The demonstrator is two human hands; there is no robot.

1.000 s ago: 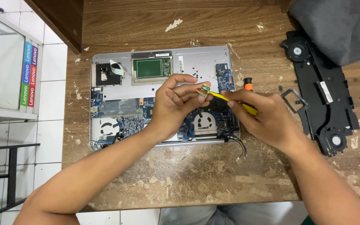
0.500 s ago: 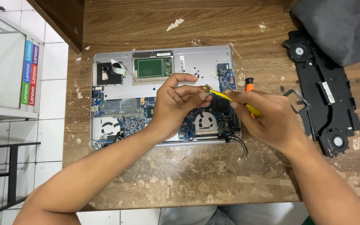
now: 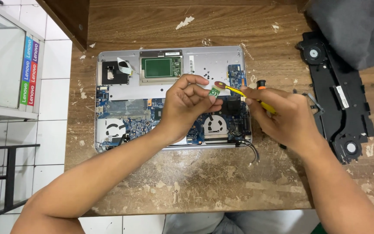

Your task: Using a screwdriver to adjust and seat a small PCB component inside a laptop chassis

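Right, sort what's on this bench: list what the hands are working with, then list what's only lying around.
In use:
left hand pinching a small green circuit card
right hand holding a yellow tool against the card
opened laptop base under both hands

Lying about:
black speaker frame, on the right
dark grey cloth, top right
orange-tipped tool beside the laptop
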